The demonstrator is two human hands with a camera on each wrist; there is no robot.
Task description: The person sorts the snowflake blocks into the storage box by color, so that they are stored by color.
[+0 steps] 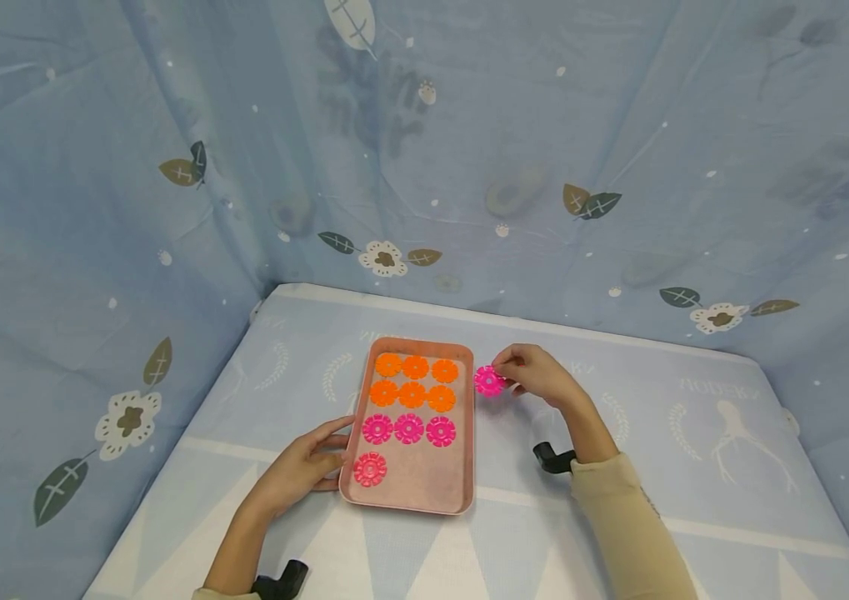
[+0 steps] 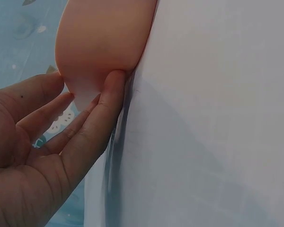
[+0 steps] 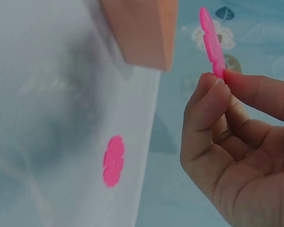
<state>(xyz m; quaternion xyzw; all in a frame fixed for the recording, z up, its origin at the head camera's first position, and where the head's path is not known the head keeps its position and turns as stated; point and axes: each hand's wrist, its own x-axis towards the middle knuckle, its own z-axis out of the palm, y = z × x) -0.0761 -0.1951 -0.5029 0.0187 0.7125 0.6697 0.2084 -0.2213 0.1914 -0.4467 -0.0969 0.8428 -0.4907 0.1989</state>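
Ten flat plastic flower-shaped discs, six orange (image 1: 414, 380) and four pink (image 1: 409, 428), lie in rows inside the salmon-pink rectangular plastic tray (image 1: 463, 467) on the cloth-covered surface (image 1: 694, 467). The right hand (image 1: 536, 375) pinches another pink flower-shaped disc (image 1: 489, 381) between thumb and fingers (image 3: 206, 101), just beside the tray's right rim. The left hand (image 1: 297, 473) rests with straight fingers (image 2: 97, 120) against the tray's left edge.

A pale blue printed cloth (image 1: 694, 433) is covering the table, with white triangles running along its near edge. Blue fabric sheets (image 1: 469, 142) patterned with leaves and white flowers are hanging behind and to the left, enclosing the far side of the scene.
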